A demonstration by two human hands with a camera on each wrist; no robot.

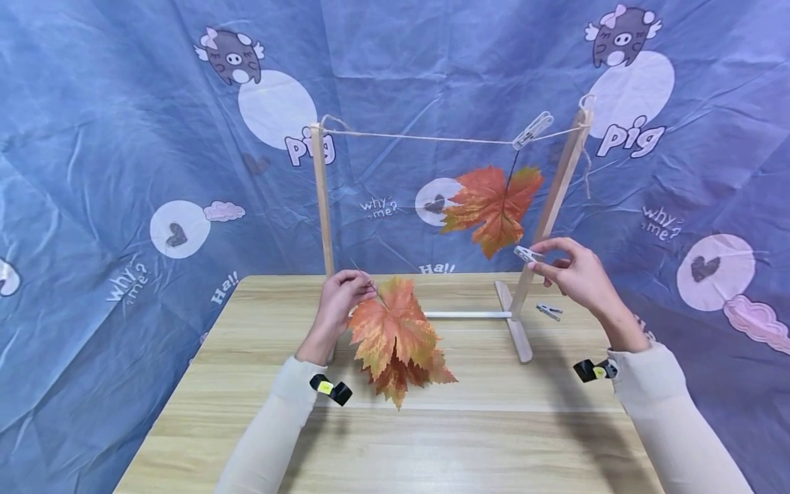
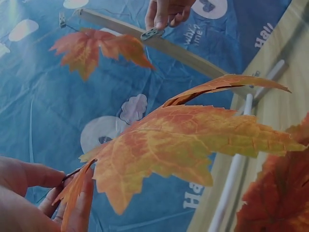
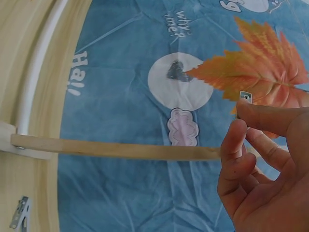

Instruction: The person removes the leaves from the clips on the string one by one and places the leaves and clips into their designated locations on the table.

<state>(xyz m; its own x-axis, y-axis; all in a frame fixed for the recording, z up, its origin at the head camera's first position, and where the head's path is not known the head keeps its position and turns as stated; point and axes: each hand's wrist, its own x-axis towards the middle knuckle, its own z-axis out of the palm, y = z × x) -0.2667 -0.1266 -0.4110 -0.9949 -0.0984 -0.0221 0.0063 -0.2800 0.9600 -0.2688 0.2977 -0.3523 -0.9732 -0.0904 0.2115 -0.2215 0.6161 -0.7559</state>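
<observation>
My left hand [image 1: 345,298] pinches the thin stem of an orange-red artificial maple leaf [image 1: 395,321], which hangs in front of the frame's left side. Below it, a second leaf [image 1: 404,379] shows partly, lower down near the table. On the right, my right hand [image 1: 574,273] pinches a small grey-white clothespin [image 1: 526,254] between thumb and fingertips, beneath the string. Another orange leaf [image 1: 490,206] hangs by its stem from the string [image 1: 426,138], held there by a white clothespin [image 1: 533,130]. The right wrist view shows the pinched clothespin [image 3: 245,96] mostly covered by fingers.
The string spans two wooden posts, the left post [image 1: 324,199] and the right post [image 1: 558,192]. A white crossbar [image 1: 469,315] joins their feet low over the wooden table [image 1: 469,446]. One more clothespin [image 1: 548,312] lies right of the stand. A blue printed cloth [image 1: 395,75] hangs behind.
</observation>
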